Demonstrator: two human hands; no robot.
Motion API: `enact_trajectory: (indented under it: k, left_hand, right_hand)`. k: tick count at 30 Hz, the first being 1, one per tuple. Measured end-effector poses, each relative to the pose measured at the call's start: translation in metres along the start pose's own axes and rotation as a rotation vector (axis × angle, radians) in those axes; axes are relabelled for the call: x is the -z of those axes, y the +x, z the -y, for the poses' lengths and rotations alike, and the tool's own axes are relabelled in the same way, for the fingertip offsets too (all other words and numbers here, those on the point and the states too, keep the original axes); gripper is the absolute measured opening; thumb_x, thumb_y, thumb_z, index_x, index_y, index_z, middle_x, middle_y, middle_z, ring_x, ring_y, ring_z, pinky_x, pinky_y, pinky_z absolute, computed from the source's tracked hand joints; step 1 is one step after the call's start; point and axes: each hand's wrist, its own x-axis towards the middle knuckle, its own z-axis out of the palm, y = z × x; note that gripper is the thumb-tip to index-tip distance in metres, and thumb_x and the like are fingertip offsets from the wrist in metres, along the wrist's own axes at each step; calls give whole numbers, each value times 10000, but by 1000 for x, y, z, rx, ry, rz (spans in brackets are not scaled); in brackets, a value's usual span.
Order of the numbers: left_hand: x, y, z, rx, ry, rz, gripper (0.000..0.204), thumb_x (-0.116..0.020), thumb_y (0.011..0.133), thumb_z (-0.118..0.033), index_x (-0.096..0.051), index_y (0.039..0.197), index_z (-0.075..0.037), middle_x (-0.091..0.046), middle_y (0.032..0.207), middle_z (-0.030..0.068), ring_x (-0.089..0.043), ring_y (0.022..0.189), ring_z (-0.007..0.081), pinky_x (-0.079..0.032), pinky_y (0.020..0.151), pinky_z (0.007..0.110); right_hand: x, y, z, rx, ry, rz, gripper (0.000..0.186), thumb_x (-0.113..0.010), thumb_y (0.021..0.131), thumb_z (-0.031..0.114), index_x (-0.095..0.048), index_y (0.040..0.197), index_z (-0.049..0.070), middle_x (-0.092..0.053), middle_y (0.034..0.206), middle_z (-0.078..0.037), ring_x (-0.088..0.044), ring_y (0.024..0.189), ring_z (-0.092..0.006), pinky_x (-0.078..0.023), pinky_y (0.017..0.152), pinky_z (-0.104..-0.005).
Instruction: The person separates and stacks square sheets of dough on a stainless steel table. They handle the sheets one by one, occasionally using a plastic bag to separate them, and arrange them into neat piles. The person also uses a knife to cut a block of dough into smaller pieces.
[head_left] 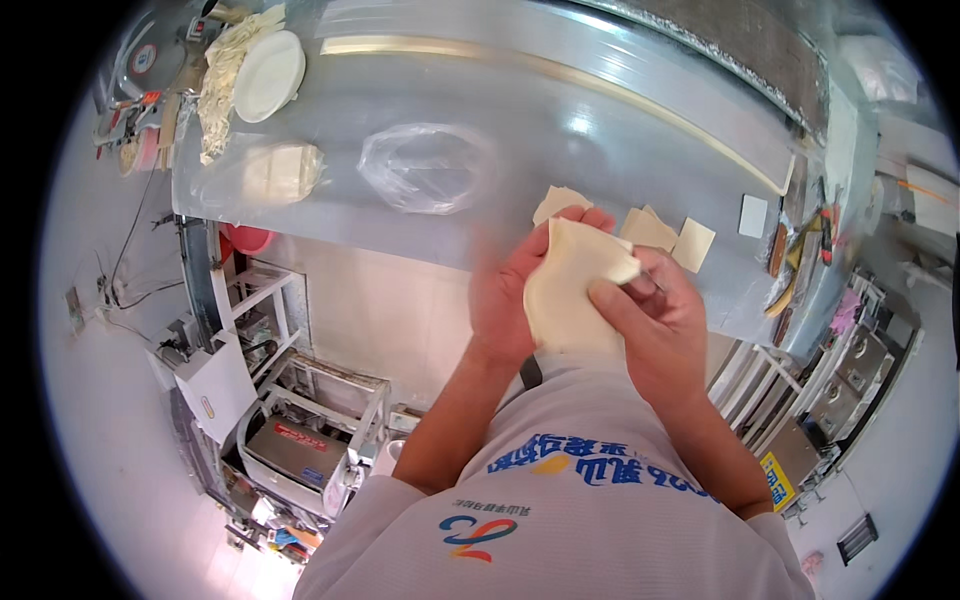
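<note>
Cream-coloured dough (578,290) sits before the shirt (590,410), held in both hands: the left hand (505,292) cups its left edge; the right hand (660,325) pinches it, thumb on top. Grey tabletop (345,105) stretches beyond, between plastic bag (425,170) and flat pieces (693,245).

On the counter (512,190), room lay between the plastic bag (425,168) and loose dough sheets (645,230); the left hand (503,300) (holding another sheet (575,285)) blocked the near end.
</note>
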Motion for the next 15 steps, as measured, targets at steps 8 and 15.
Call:
enact_trajectory:
  k: [8,15]
  left_hand:
    - [41,-28,4,-217,481,110,1099,-502,979,-781,-208,1673,20,-296,1730,175,-272,1606,337,-261,1295,512]
    - [61,-34,5,-256,47,42,847,-384,1099,-590,-229,1672,15,-364,1693,194,-356,1562,369,-286,1283,516]
  right_hand:
    - [6,21,-54,-163,-397,-71,241,-724,1020,83,-615,1197,-39,-755,1093,-123,-731,932,-140,-606,790,-296]
    - [-7,18,-67,171,-889,75,264,-789,945,70,-643,1153,-3,-758,1018,-128,-754,823,-183,-598,735,-300]
